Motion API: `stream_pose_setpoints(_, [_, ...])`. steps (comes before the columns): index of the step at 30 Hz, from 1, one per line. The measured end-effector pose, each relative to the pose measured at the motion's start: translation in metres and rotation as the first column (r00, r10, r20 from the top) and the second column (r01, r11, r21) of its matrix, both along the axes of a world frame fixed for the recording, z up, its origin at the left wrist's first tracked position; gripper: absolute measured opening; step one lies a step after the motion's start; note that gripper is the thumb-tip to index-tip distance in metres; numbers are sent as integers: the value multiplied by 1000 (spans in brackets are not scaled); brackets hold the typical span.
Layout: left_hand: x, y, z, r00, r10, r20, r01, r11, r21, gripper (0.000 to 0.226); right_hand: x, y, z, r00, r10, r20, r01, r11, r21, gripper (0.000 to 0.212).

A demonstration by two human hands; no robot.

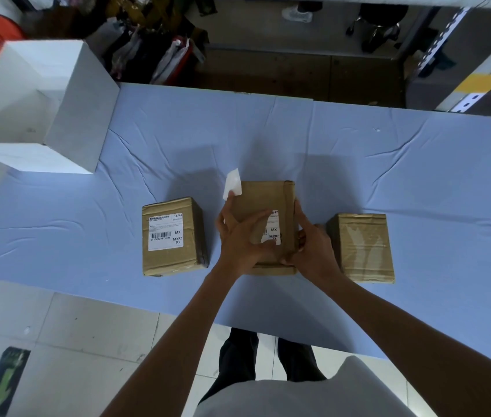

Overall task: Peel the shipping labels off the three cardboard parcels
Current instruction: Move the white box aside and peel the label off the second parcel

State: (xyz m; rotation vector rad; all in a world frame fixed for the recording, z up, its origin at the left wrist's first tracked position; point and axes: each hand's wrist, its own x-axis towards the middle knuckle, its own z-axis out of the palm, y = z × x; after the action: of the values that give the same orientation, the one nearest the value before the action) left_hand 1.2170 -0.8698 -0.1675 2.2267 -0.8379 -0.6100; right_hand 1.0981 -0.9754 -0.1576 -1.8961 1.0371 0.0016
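Left hand pinches a torn white paper label strip; right hand grips the brown cardboard middle parcel. Paper looks thin and tear-prone: probably best to regrip at the stuck label edge.

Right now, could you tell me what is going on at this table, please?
A person is stripping the middle parcel: the right hand grips it while the left hand pinches a torn label strip. Part of its label still sticks. The left parcel has its label whole; the right parcel shows none.
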Motion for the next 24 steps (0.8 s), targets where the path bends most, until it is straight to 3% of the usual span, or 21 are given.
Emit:
stream_pose_setpoints(7, [2, -1, 5, 1000, -5, 4, 5, 1000, 12, 47, -1, 0, 0, 1000, 11, -1, -11, 1000, -4, 122])
stream_pose_setpoints(13, [8, -3, 13, 998, -3, 59, 3, 1000, -5, 59, -2, 2, 2, 1000, 6, 3, -6, 1000, -8, 122])
stream_pose_setpoints(24, [8, -1, 10, 996, -1, 91, 2, 1000, -16, 51, -8, 2, 2, 997, 18, 73, -20, 999, 28, 120])
